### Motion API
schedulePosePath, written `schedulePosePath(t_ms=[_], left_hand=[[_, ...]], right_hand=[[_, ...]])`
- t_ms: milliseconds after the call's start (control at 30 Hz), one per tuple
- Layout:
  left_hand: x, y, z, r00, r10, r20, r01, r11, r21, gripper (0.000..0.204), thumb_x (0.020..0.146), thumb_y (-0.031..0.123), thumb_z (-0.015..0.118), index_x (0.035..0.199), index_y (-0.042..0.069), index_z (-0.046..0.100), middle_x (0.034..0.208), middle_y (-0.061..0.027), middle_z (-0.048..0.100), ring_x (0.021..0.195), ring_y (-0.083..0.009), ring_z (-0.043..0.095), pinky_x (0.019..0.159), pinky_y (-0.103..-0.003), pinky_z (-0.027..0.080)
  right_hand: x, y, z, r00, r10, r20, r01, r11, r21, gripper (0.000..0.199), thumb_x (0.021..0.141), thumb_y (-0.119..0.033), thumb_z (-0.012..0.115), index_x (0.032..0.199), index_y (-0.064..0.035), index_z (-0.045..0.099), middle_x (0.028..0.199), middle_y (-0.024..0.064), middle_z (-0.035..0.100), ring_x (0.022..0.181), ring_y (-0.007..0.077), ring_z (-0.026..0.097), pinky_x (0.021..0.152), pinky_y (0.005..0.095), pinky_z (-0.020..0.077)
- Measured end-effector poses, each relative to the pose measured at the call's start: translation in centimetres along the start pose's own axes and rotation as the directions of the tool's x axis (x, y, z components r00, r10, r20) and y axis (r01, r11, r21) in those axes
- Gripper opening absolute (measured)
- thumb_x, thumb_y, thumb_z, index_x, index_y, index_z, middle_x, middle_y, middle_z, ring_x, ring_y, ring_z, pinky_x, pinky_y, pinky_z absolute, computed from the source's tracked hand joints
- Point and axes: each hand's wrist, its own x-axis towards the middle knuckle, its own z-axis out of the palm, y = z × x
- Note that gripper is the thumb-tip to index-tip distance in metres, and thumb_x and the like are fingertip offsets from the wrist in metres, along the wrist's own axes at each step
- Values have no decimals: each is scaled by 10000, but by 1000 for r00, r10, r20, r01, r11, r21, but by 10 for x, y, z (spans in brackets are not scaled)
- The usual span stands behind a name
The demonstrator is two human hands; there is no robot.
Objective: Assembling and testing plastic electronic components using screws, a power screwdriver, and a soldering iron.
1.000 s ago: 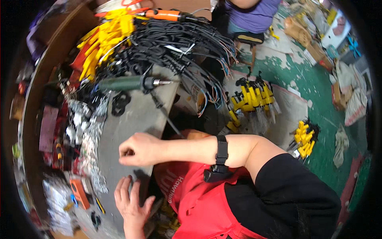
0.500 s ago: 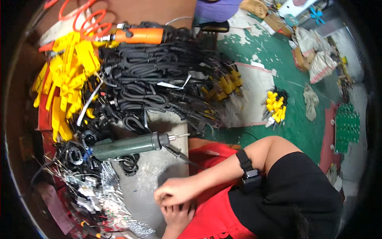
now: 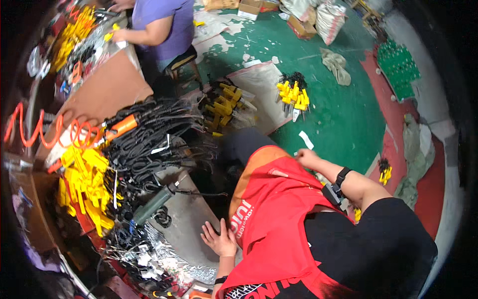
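Observation:
My left hand (image 3: 220,240) rests on the grey work surface (image 3: 191,212) near its edge, fingers spread and holding nothing. Out to the right, beyond my red apron (image 3: 279,199), my right hand (image 3: 307,159) is held over the floor side with its fingers curled together. A small pale spot shows at those fingertips, too small to name. Just past them is a white strip (image 3: 306,140), apart from the hand; whether it is in the air or on the floor I cannot tell. A dark green electric screwdriver (image 3: 153,204) lies on the work surface, left of my left hand.
Black coiled cables (image 3: 144,134) and yellow plastic housings (image 3: 89,184) pile up at the left, beside an orange tool (image 3: 121,128) on a coiled hose. Metal pins (image 3: 164,249) lie near. Yellow-ended bundles (image 3: 294,94) sit on the green floor. A co-worker (image 3: 162,30) works far left.
My hands, together over the work surface before, are now apart: the left lies flat, the right has swung out to the right. The view has turned, showing the co-worker's bench. A white strip appears.

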Motion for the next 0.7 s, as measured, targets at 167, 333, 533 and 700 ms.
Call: schedulePosePath(t_ms=[167,333,533,700], left_hand=[[4,-2,1,997,59,-44,-58,998,28,469,813,309,624,1280,274,598,1508,-205,276,1388,-410,251,1105,-583,229],[26,-4,5,991,-90,-96,70,979,-189,437,767,388,661,1161,201,674,1318,-212,538,1221,-403,500,1001,-520,401],[239,88,11,933,330,146,-340,939,51,428,762,402,664,1133,191,681,1270,-209,559,1182,-402,521,975,-515,416],[390,238,41,660,550,512,-689,715,118,421,757,416,667,1105,181,689,1223,-207,580,1143,-400,542,948,-510,432]], right_hand=[[-5,104,28,974,169,152,-145,977,-155,329,717,-396,680,846,-99,734,928,173,702,875,329,684,758,425,546],[36,117,60,985,84,153,-84,996,-9,437,694,-475,713,929,-107,731,944,182,701,923,347,674,805,428,533],[103,163,119,953,279,118,-283,683,673,273,726,-265,666,898,-60,719,931,189,699,879,363,669,762,435,523],[105,254,247,660,605,444,-751,518,411,256,752,-226,637,900,-39,728,880,181,705,914,342,675,752,437,532]])
